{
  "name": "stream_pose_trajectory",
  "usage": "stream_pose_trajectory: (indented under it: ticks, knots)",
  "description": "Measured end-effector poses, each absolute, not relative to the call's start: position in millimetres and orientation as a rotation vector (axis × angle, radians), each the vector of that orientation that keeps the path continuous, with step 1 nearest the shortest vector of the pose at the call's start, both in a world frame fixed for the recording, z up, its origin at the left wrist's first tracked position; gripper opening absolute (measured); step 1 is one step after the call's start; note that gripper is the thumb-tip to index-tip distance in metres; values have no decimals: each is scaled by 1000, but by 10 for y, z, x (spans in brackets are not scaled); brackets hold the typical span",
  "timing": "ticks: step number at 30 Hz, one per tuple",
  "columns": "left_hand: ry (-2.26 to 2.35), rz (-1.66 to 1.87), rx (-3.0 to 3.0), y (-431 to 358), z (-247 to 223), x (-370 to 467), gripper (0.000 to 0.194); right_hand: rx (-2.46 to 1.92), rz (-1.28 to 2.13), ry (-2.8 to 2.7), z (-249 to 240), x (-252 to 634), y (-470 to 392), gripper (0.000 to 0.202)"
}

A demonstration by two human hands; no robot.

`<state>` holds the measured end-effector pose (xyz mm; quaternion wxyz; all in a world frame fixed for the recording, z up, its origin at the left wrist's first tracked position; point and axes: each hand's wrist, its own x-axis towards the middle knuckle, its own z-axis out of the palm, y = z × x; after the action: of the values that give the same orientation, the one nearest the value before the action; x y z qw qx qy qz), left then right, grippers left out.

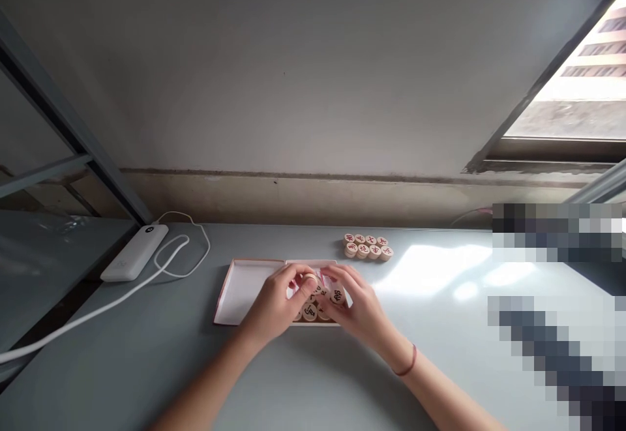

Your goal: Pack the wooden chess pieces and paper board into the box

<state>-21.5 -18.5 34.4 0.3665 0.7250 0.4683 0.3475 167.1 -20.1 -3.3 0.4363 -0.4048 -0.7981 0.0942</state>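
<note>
An open box (244,291) with a white inside and a thin reddish edge lies on the grey table. Its right half holds several round wooden pieces (310,312) with dark characters. Over that half, my left hand (283,297) has thumb and fingers closed round a pale round piece (310,282). My right hand (349,300) reaches in from the other side, its fingers curved about the pieces; whether it grips one is hidden. Beyond the box stand several wooden pieces with red characters (368,247), packed in two rows.
A white power bank (134,253) lies at the left back, with a white cable (98,312) running to the front left. Grey metal frame bars (78,118) rise at the left. A wall (293,203) bounds the table behind. Blurred blocks cover things at the right.
</note>
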Motion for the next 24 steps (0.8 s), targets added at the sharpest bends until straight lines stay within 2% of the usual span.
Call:
stream_pose_trajectory:
  ticks: [6, 9, 14, 17, 21, 24]
  knots:
    - [1131, 952, 1483, -259, 253, -85, 34, -981, 117, -2018, -7, 1705, -221, 26]
    - [1182, 1028, 1412, -205, 170, -106, 34, -1229, 59, -1928, -24, 1863, -131, 21]
    - [1193, 995, 1353, -164, 110, -137, 38, -1669, 88, -1940, -159, 2146, 38, 29]
    - [1215, 987, 1502, -188, 134, -134, 34, -1790, 123, -2011, -182, 2199, 62, 31]
    - [1274, 999, 1894, -243, 157, -113, 25, -1548, 148, -1969, -32, 2025, -91, 34]
    - [1250, 993, 2101, -291, 144, -83, 24, -1243, 358, -1959, 98, 1765, -305, 31]
